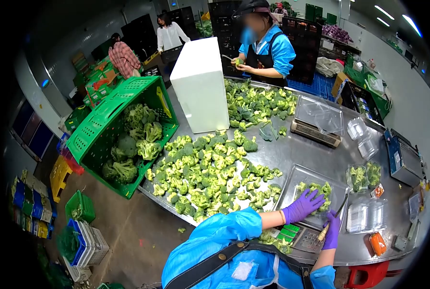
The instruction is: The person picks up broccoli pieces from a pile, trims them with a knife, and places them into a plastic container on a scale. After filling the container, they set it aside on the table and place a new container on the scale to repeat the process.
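Note:
My left hand [302,207], in a purple glove, lies with fingers spread on broccoli florets [321,190] in a clear plastic container. That container rests on the clear tray [295,179] of a scale. Beside the tray's right edge, my right hand [331,230], also gloved in purple, is closed round the wooden handle of a knife [342,204], its blade pointing up and away. A large heap of cut florets [210,173] covers the steel table [268,156] to the left of the tray.
A green crate [104,120] of broccoli heads tilts at the table's left edge. A white foam box [200,86] stands behind the heap. Across the table a co-worker [265,48] holds a floret. Clear packs [366,214] and a second scale [316,132] sit at right.

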Demonstrator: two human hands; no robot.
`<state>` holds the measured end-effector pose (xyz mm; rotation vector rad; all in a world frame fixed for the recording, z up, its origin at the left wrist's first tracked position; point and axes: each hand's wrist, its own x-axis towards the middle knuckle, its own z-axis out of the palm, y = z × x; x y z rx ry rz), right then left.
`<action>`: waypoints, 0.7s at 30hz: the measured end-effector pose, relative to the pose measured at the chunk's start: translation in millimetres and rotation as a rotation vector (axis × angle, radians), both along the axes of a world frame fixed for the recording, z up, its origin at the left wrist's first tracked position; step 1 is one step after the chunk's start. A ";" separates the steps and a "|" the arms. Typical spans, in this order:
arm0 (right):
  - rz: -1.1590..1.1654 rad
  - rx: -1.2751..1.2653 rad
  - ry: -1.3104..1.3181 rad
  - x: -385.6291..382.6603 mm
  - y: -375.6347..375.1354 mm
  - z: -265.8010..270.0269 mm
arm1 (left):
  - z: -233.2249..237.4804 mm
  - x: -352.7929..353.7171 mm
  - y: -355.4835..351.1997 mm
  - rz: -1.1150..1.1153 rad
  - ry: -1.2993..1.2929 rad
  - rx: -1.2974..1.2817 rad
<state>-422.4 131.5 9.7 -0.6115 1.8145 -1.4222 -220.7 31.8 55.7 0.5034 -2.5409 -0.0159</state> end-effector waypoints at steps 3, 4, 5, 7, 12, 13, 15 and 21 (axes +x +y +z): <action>0.092 0.011 -0.156 3.9 4.5 16.1 | 23.6 16.9 -1.0 -0.129 -0.133 0.216; 0.087 0.001 -0.157 4.5 4.0 19.9 | 22.7 17.4 -2.5 -0.134 -0.136 0.206; 0.123 -0.004 -0.204 4.9 5.3 21.1 | 18.5 17.8 -2.5 -0.134 -0.124 0.195; 0.160 0.008 -0.276 0.9 3.8 21.7 | 13.9 15.3 -0.5 -0.123 -0.124 0.176; 0.201 0.044 -0.350 -8.3 -8.6 21.0 | 7.3 11.9 1.3 -0.057 -0.179 0.059; 0.264 0.070 -0.385 -11.9 -11.0 21.7 | 5.6 11.3 1.5 -0.055 -0.172 0.059; 0.338 0.098 -0.425 -16.7 -15.0 22.6 | 4.9 10.0 2.5 -0.041 -0.170 0.060; 0.375 0.072 -0.364 -6.9 -14.5 28.6 | 11.7 11.2 4.7 -0.027 -0.240 0.082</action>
